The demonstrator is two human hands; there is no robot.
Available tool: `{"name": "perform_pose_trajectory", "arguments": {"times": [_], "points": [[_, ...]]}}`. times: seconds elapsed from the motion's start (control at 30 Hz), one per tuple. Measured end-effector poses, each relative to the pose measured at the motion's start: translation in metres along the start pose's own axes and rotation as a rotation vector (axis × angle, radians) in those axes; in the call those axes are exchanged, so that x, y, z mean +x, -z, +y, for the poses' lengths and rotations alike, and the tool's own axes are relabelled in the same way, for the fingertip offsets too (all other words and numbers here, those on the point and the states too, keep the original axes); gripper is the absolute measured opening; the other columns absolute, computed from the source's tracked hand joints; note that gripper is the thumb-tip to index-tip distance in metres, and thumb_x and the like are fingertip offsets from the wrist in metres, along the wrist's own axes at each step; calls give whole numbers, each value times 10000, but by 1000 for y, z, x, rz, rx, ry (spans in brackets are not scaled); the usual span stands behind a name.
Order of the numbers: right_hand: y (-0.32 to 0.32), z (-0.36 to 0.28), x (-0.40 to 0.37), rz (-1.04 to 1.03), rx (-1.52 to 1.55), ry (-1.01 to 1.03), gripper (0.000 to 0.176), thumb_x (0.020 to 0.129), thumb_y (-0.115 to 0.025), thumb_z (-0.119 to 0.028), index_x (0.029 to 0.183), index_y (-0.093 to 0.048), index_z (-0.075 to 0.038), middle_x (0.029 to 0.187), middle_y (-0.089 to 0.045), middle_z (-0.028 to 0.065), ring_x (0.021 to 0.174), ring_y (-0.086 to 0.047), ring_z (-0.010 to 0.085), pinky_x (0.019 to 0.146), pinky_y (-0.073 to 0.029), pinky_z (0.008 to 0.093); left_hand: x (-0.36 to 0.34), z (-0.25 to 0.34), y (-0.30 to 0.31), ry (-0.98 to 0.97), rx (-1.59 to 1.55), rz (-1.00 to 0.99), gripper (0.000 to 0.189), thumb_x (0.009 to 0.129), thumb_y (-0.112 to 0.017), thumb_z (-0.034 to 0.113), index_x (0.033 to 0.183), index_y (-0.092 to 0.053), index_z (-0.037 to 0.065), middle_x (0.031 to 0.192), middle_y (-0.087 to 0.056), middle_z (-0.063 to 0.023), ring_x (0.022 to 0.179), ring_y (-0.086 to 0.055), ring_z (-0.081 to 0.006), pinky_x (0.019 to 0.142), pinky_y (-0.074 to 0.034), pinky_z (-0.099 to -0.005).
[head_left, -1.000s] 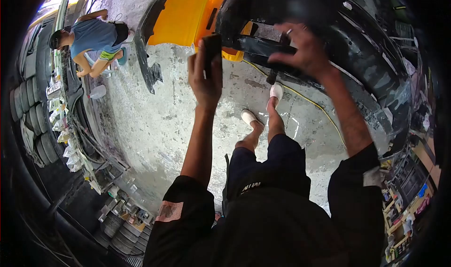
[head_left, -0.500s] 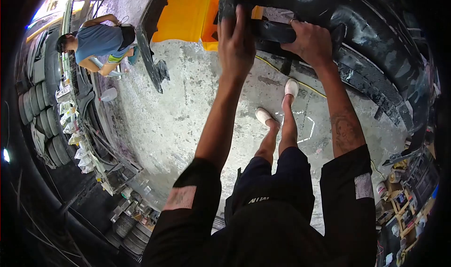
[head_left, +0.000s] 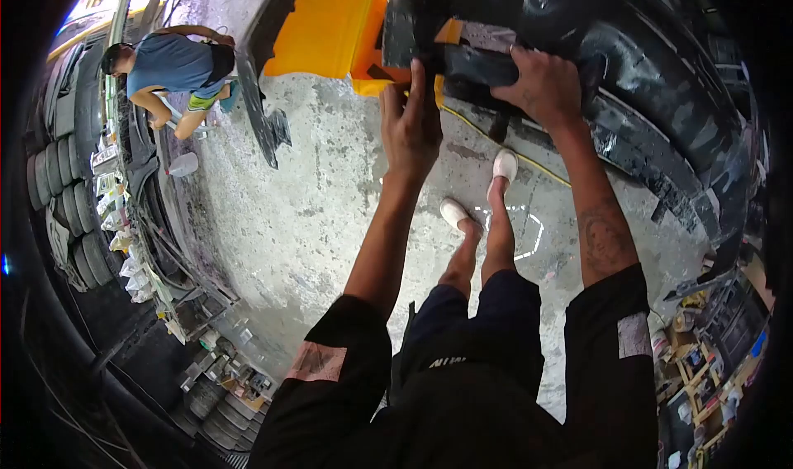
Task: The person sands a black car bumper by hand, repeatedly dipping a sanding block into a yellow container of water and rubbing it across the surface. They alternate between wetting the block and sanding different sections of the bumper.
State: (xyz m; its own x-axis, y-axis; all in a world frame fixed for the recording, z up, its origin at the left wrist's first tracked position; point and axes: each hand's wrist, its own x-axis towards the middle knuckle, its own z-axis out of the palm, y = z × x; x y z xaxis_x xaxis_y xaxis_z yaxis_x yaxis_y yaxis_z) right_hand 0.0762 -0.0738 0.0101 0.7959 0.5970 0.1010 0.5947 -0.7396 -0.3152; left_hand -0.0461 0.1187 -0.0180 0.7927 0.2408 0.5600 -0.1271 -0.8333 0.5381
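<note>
A black car bumper (head_left: 487, 7) with scuffed, glossy patches spans the top of the view. My left hand (head_left: 411, 130) is at the lower edge of its left end, one digit extended up against the black surface and the others bent below it. What lies under those bent fingers is partly hidden. Farther right, my right hand (head_left: 547, 89) grips the bumper beside an opening, with thumb and forefinger apart and the other fingers curled over it. An orange-yellow bumper panel (head_left: 322, 31) lies just left of and behind the black one.
Another person (head_left: 178, 64) in a blue top bends at the left near a rack. Stacked dark parts (head_left: 58, 172) line the left side. A yellow cable (head_left: 529, 159) crosses the concrete floor (head_left: 306, 180). Wooden shelving (head_left: 702, 378) with clutter stands at lower right.
My left hand has slid down from the bumper's face to its lower edge. My right hand stays at nearly the same spot. The view has shifted slightly.
</note>
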Motion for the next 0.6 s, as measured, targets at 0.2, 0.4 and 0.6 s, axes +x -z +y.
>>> {"name": "perform_pose_trajectory", "arguments": {"times": [0.2,0.4,0.6], "points": [[3,-7,-4,-49,-10,-40,557,657,-909,-413,1087,-732,-108,874,-753,145,828,-748,347,731,-597,459,56,-3,-15,-60,-4,27,565,931,-635,-12,1485,-522,5,1105,-574,-241,1001,-590,-440,870,-500,-480],[3,-4,4,-20,-2,-42,556,663,-903,-408,1096,-729,-106,891,-753,155,829,-748,350,729,-594,462,23,-8,-7,-47,-3,2,594,927,-641,-18,1507,-511,0,1103,-594,-217,992,-615,-384,882,-522,-439],[5,-4,0,-5,-18,23,425,687,-886,-409,944,-710,-120,858,-759,116,809,-753,333,704,-600,449,4,0,2,36,-53,-32,603,902,-644,-13,1491,-515,-11,1141,-580,-246,1040,-572,-450,906,-488,-497]]}}
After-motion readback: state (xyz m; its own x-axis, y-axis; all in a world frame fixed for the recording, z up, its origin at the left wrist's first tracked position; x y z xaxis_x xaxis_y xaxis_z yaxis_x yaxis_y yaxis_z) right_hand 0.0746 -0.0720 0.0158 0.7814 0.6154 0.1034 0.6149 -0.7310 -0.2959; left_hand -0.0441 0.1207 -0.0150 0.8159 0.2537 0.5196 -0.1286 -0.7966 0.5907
